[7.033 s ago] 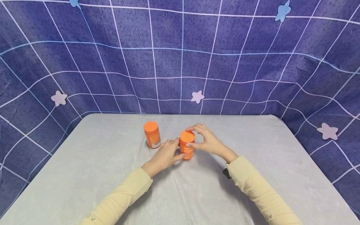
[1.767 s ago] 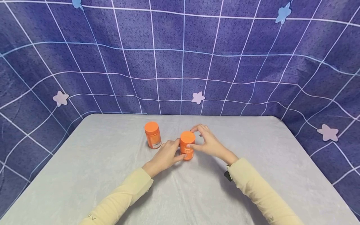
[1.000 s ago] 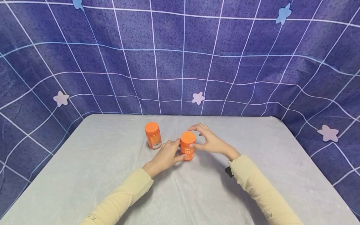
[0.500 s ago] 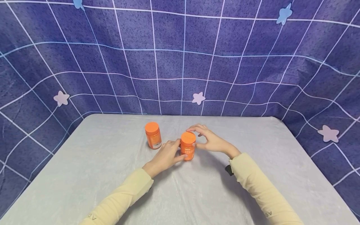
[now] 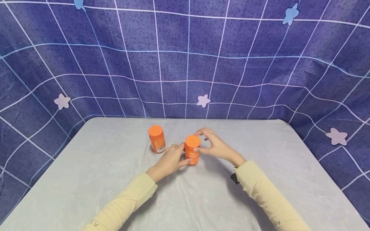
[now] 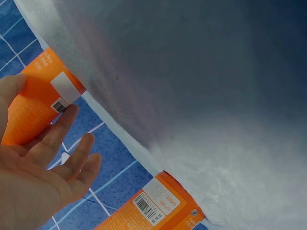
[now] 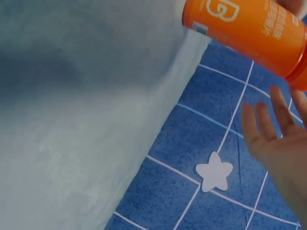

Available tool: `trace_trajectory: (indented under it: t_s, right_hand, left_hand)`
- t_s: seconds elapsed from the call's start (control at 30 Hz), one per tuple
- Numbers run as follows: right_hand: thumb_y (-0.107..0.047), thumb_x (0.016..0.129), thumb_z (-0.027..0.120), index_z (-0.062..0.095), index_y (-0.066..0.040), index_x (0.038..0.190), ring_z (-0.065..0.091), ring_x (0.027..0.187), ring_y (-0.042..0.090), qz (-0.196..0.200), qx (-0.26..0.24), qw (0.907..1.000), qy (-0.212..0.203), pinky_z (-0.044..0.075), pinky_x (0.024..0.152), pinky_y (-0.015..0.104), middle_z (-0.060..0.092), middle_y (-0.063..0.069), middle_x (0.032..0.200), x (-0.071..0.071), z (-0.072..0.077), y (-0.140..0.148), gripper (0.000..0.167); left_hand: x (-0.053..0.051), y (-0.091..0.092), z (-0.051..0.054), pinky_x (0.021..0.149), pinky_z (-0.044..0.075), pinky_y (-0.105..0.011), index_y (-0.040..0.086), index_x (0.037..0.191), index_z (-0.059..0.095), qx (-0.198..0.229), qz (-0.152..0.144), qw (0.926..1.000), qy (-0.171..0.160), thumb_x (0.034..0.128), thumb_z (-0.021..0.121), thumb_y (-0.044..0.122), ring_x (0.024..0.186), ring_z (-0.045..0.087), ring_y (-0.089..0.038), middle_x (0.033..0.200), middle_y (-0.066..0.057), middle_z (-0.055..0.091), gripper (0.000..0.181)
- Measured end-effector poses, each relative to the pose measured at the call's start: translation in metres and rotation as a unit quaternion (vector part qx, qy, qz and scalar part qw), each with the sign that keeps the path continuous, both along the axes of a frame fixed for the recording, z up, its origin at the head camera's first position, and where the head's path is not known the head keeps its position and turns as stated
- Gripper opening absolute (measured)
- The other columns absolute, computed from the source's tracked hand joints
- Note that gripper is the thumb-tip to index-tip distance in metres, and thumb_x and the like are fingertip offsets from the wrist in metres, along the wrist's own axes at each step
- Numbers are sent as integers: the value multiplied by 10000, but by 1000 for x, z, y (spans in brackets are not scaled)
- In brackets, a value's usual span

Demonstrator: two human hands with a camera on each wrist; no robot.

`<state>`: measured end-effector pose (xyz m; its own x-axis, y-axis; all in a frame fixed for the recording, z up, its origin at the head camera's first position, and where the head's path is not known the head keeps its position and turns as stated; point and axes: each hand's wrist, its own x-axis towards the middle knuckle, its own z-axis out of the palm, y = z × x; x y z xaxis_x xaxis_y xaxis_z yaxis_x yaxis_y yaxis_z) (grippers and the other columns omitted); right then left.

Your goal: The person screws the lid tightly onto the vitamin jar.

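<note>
An orange supplement bottle (image 5: pixel 192 156) with white print stands upright on the table. My left hand (image 5: pixel 170 159) grips its lower body, thumb in front and fingers behind; the left wrist view shows the barcode side of this bottle (image 6: pixel 36 98) against those fingers. Around the orange screw lid (image 5: pixel 192 141) curls my right hand (image 5: pixel 217 148), thumb at the front side and index finger at the far edge. In the right wrist view the lid (image 7: pixel 301 72) is partly cut off, and the thumb is out of frame. The lid sits on the bottle.
A second orange bottle (image 5: pixel 157 139), its lid on, stands upright to the left, a little behind the left hand. The grey cloth-covered table (image 5: pixel 185 199) reaches back to a blue curtain (image 5: pixel 173 64) with grid lines and stars.
The bottle stays in place under the left hand. My right fingers shift back and forth around the lid; since half a second ago, the thumb has moved from its right side toward the front.
</note>
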<state>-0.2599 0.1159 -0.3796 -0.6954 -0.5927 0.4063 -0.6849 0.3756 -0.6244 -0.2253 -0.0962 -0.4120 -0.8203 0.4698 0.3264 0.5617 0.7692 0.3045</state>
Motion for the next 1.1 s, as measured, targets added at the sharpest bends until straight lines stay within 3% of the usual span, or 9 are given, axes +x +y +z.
trace_trajectory:
  t_s: [0.43,0.63,0.87,1.1]
  right_hand:
    - [-214,724,766,496,-82,1086,441,1065,231,-408,-94,9991,56,415,861,476,546,38,1118,4,-4,-6,470]
    - [-219,745,749,501,-85,1170,439,1104,263,-169,29,9999,15,421,869,465,535,40,1187,2,-3,-4,511]
    - [-216,772,724,491,-91,1242,423,1104,199,176,125,9997,-136,432,882,410,493,45,1273,-2,0,1,539]
    - [-126,808,667,446,-89,1310,423,1167,243,497,288,9975,-416,440,907,419,454,72,1312,-4,4,5,549]
  left_hand:
    - [-1,1,0,795,486,-405,64,1084,523,46,4,10000,1,787,696,323,916,624,-269,953,-82,679,431]
    - [0,1,1,807,480,-414,71,1082,525,77,7,10000,-51,789,692,334,926,621,-274,969,-72,678,428]
    - [1,1,1,812,479,-408,63,1083,522,53,4,10000,-61,792,689,350,930,620,-273,980,-75,679,442]
    - [0,1,0,813,475,-417,57,1096,520,38,10,10000,-75,797,682,360,931,619,-276,990,-83,678,455]
